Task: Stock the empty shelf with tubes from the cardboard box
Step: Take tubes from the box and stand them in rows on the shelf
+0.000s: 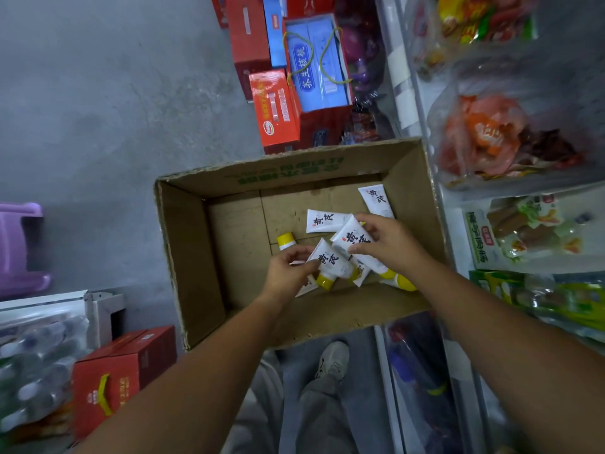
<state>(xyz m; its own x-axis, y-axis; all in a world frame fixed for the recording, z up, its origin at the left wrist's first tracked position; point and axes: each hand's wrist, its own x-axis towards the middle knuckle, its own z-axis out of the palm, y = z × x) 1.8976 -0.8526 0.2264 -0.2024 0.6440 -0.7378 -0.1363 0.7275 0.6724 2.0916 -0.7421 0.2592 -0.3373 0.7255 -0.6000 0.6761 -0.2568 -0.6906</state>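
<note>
1. Both hands grip tubes inside the cardboard box point(193, 257). The left hand point(286, 273) pinches one tube point(332, 262) by its side between thumb and curled fingers. The right hand point(389, 240) clamps thumb and fingers across the flat end of a second tube point(352, 235).
2. Each tube is white and flat-bodied, with bold black brush characters, a small red mark and a round yellow cap point(325, 282).
3. The box is brown and open-topped, with green print on its far inner wall. It sits on the grey floor point(98, 109) in the middle of the frame, and the tubes lie in its right half.
4. Two bare forearms come in from the lower left and lower right, backs of the hands up. The hands are near each other and the two held tubes overlap.
5. Count: one box, two hands and at least six tubes.
   - Two tubes are held.
   - One lies in the box's upper right corner point(375, 199).
   - One lies crosswise point(322, 221).
   - One has its cap showing above the left hand point(285, 241).
   - Another cap shows under the right wrist point(406, 283).
   - The pile overlaps, so the exact number cannot be told.
6. Around the box:
   - Upper centre: red cartons point(248, 34) and a blue gift box point(314, 67).
   - Left edge: a purple stool point(23, 247).
   - Lower left: one more red carton point(121, 371) and wrapped bottles point(32, 371).
   - Right: shelves point(404, 80) holding bagged snacks point(487, 136).
   - Bottom centre: one shoe point(334, 358).
</note>
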